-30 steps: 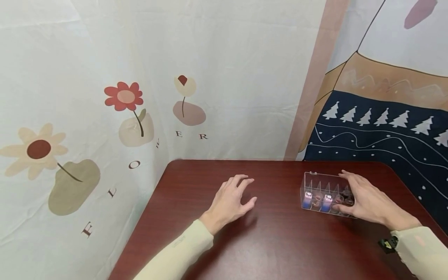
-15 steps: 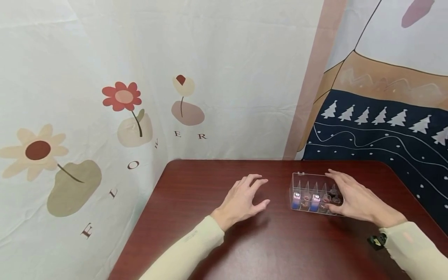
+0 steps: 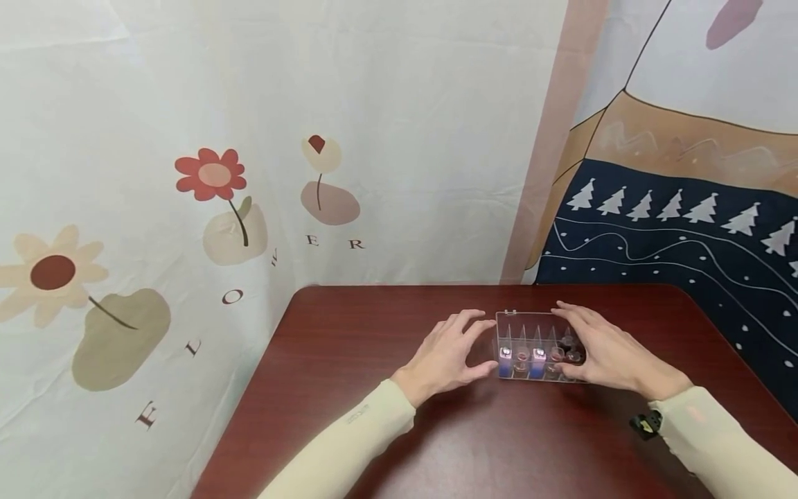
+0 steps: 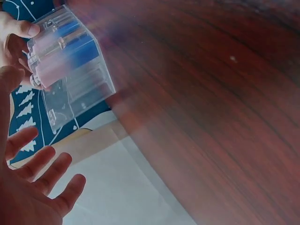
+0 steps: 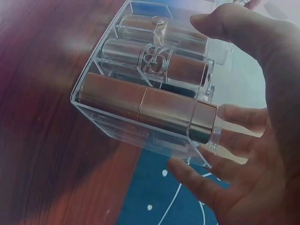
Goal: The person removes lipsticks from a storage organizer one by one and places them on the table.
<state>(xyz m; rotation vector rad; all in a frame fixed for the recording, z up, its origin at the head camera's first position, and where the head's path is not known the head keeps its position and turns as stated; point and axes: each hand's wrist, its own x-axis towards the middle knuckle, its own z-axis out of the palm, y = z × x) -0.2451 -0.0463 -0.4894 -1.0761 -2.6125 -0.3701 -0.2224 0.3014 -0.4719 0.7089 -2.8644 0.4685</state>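
Observation:
A clear lipstick organizer (image 3: 530, 326) with upright dividers stands toward the far right of the table. In its front row are two pink-and-blue lipsticks (image 3: 538, 364), with clear and darker tubes among them. My right hand (image 3: 614, 353) grips the organizer's right end, thumb at the front and fingers behind. The right wrist view shows a gold-brown lipstick (image 5: 140, 101) at that end, beside other metallic tubes. My left hand (image 3: 445, 350) is at the organizer's left end, fingers spread and loosely bent, thumb tip right by the front corner. Nothing lies in its palm.
The dark red wooden table (image 3: 474, 436) runs back to a pale curtain (image 3: 424, 138) printed with flowers and letters. On the right hangs a navy fabric (image 3: 661, 242) with white trees. A small black device (image 3: 645, 424) sits at the right wrist.
My right hand has slid left together with the lipstick organizer. My left hand has moved right, so the gap between it and the organizer has closed up. The head view has turned slightly right.

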